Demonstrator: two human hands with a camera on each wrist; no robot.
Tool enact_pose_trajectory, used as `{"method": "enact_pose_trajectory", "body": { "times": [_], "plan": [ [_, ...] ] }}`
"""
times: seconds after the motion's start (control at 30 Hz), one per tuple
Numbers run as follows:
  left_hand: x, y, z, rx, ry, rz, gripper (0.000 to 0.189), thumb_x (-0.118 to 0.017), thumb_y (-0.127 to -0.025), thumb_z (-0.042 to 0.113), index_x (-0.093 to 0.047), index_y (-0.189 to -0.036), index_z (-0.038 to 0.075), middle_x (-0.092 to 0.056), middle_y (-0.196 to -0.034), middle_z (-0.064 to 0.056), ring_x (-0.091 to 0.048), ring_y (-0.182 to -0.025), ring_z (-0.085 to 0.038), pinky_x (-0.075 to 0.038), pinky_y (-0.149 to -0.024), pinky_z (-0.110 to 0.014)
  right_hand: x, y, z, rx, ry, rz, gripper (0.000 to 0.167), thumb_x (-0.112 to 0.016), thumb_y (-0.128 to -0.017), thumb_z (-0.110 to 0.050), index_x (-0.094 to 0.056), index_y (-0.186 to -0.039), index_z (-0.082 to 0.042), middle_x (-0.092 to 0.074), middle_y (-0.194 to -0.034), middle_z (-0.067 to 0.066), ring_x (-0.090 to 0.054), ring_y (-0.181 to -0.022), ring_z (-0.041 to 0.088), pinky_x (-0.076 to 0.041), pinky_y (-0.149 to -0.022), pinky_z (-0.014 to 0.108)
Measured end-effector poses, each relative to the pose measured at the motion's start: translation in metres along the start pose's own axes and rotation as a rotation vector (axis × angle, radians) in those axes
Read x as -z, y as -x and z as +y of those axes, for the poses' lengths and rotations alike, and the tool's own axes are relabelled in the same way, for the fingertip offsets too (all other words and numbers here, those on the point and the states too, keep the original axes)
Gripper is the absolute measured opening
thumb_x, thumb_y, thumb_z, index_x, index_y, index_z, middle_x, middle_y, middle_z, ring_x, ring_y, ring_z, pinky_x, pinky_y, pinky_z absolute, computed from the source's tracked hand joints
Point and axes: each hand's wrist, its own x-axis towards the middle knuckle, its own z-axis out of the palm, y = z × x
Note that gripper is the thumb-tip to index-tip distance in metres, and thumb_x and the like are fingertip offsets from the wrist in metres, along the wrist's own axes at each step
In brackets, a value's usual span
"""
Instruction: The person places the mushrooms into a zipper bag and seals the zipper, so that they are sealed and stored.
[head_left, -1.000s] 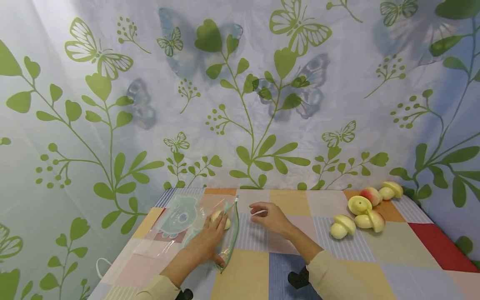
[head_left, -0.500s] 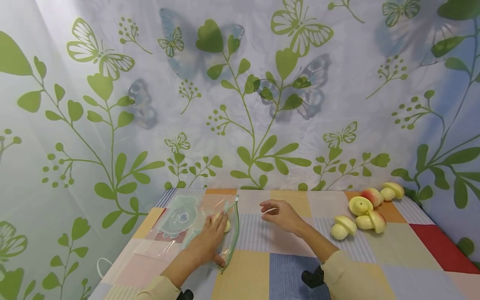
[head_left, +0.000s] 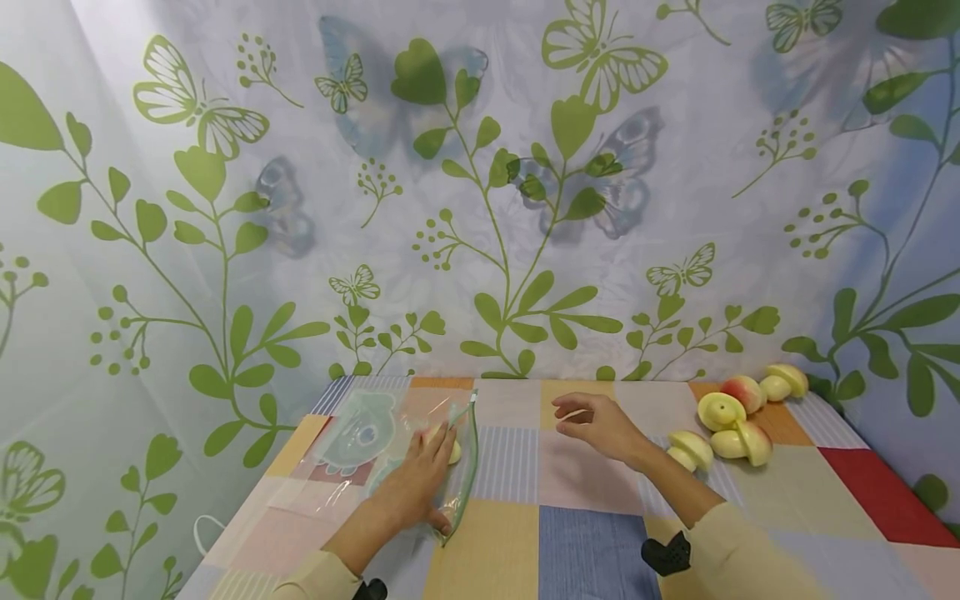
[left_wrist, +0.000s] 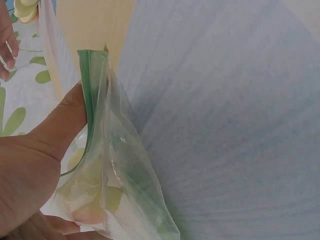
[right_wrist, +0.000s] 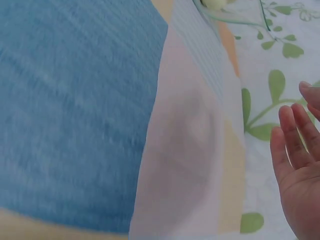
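Observation:
My left hand (head_left: 415, 487) lies across a clear zip bag (head_left: 307, 492) with a green-edged mouth, fingers extended over a pale yellow mushroom-shaped piece (head_left: 455, 452) inside. In the left wrist view, the thumb touches the green zip strip (left_wrist: 86, 92), and the yellow piece (left_wrist: 82, 197) shows blurred through the plastic. My right hand (head_left: 606, 428) hovers above the cloth, its fingers loosely bent around nothing. The right wrist view shows that hand (right_wrist: 302, 185) with fingers apart. Beyond it, a yellow mushroom-shaped piece (head_left: 686, 452) is partly hidden by the right forearm.
More yellow mushroom-shaped pieces (head_left: 722, 412) cluster at the back right, some with reddish caps. A patchwork cloth (head_left: 592, 550) covers the table. Behind stands a leaf-and-butterfly curtain (head_left: 480, 250). A white loop (head_left: 198, 529) sits at the left table edge.
My right hand has travelled rightward, away from the bag and towards the yellow pieces, holding nothing. The left hand and the bag have stayed in place.

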Motion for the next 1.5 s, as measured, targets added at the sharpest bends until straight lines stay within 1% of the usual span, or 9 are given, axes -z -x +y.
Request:
{"method": "enact_pose_trajectory", "body": {
  "times": [0.13, 0.2, 0.37, 0.67, 0.77, 0.97, 1.17, 1.3, 1.5],
  "plan": [
    [0.0, 0.0, 0.0, 0.004, -0.003, -0.006, 0.141, -0.099, -0.051, 0.044, -0.024, -0.155, -0.015, -0.023, -0.161, -0.036, -0.028, -0.145, -0.055, -0.026, -0.116, -0.064, 0.013, 0.007, 0.0, -0.004, 0.022, 0.017, 0.041, -0.073, -0.097, -0.011, -0.063, -0.135, 0.0, -0.068, -0.119, 0.014, -0.068, -0.11, 0.032, -0.058, -0.088, 0.035],
    [0.001, 0.0, 0.0, 0.001, -0.014, -0.013, 0.141, -0.099, -0.052, 0.044, -0.023, -0.155, -0.015, -0.023, -0.161, -0.036, -0.028, -0.146, -0.052, -0.025, -0.116, -0.064, 0.019, 0.01, 0.001, 0.009, 0.043, 0.025, 0.041, -0.073, -0.097, -0.011, -0.063, -0.135, 0.002, -0.068, -0.118, 0.014, -0.069, -0.109, 0.032, -0.058, -0.087, 0.035],
    [0.002, -0.001, 0.0, -0.005, -0.031, -0.023, 0.141, -0.098, -0.052, 0.045, -0.023, -0.155, -0.016, -0.024, -0.161, -0.035, -0.027, -0.148, -0.048, -0.025, -0.116, -0.063, 0.034, 0.018, 0.002, 0.005, 0.076, 0.037, 0.042, -0.074, -0.097, -0.014, -0.064, -0.134, 0.003, -0.068, -0.117, 0.015, -0.069, -0.107, 0.031, -0.059, -0.085, 0.033],
    [0.003, -0.001, 0.001, 0.01, -0.007, -0.032, 0.141, -0.099, -0.052, 0.043, -0.023, -0.155, -0.015, -0.023, -0.161, -0.035, -0.027, -0.146, -0.053, -0.025, -0.116, -0.063, 0.063, 0.036, 0.006, 0.011, 0.138, 0.01, 0.04, -0.074, -0.097, -0.015, -0.064, -0.133, 0.001, -0.069, -0.118, 0.014, -0.068, -0.109, 0.032, -0.059, -0.083, 0.032],
    [0.004, -0.002, 0.002, 0.008, -0.021, -0.038, 0.141, -0.099, -0.052, 0.044, -0.023, -0.156, -0.014, -0.023, -0.162, -0.034, -0.028, -0.146, -0.053, -0.026, -0.116, -0.063, 0.072, 0.044, 0.007, 0.02, 0.175, 0.0, 0.039, -0.074, -0.098, -0.017, -0.065, -0.132, 0.0, -0.069, -0.119, 0.014, -0.068, -0.109, 0.031, -0.058, -0.082, 0.03],
    [0.003, -0.002, 0.002, 0.001, -0.046, -0.035, 0.141, -0.099, -0.052, 0.046, -0.024, -0.155, -0.014, -0.025, -0.161, -0.035, -0.029, -0.146, -0.051, -0.026, -0.116, -0.063, 0.088, 0.055, 0.008, 0.052, 0.253, 0.001, 0.036, -0.073, -0.097, -0.013, -0.067, -0.128, 0.003, -0.07, -0.115, 0.015, -0.07, -0.105, 0.033, -0.058, -0.08, 0.027],
    [0.002, -0.003, 0.002, 0.001, -0.052, -0.034, 0.141, -0.099, -0.052, 0.046, -0.025, -0.155, -0.014, -0.026, -0.16, -0.034, -0.029, -0.148, -0.048, -0.025, -0.116, -0.063, 0.102, 0.064, 0.008, 0.051, 0.297, 0.02, 0.036, -0.075, -0.096, -0.013, -0.067, -0.126, 0.005, -0.071, -0.114, 0.014, -0.07, -0.104, 0.035, -0.058, -0.079, 0.025],
    [0.002, -0.003, 0.002, 0.003, -0.042, -0.04, 0.141, -0.099, -0.052, 0.045, -0.025, -0.155, -0.014, -0.026, -0.16, -0.034, -0.029, -0.148, -0.047, -0.024, -0.116, -0.063, 0.111, 0.07, 0.008, 0.038, 0.33, 0.049, 0.037, -0.076, -0.095, -0.017, -0.068, -0.126, 0.002, -0.071, -0.115, 0.012, -0.071, -0.104, 0.032, -0.057, -0.08, 0.024],
    [0.002, -0.004, 0.001, 0.006, -0.035, -0.046, 0.14, -0.099, -0.052, 0.045, -0.025, -0.155, -0.014, -0.026, -0.161, -0.034, -0.029, -0.147, -0.05, -0.024, -0.117, -0.064, 0.123, 0.076, 0.01, 0.075, 0.371, 0.083, 0.035, -0.077, -0.095, -0.015, -0.069, -0.125, 0.001, -0.072, -0.113, 0.01, -0.071, -0.1, 0.027, -0.057, -0.08, 0.026]
  ]
}}
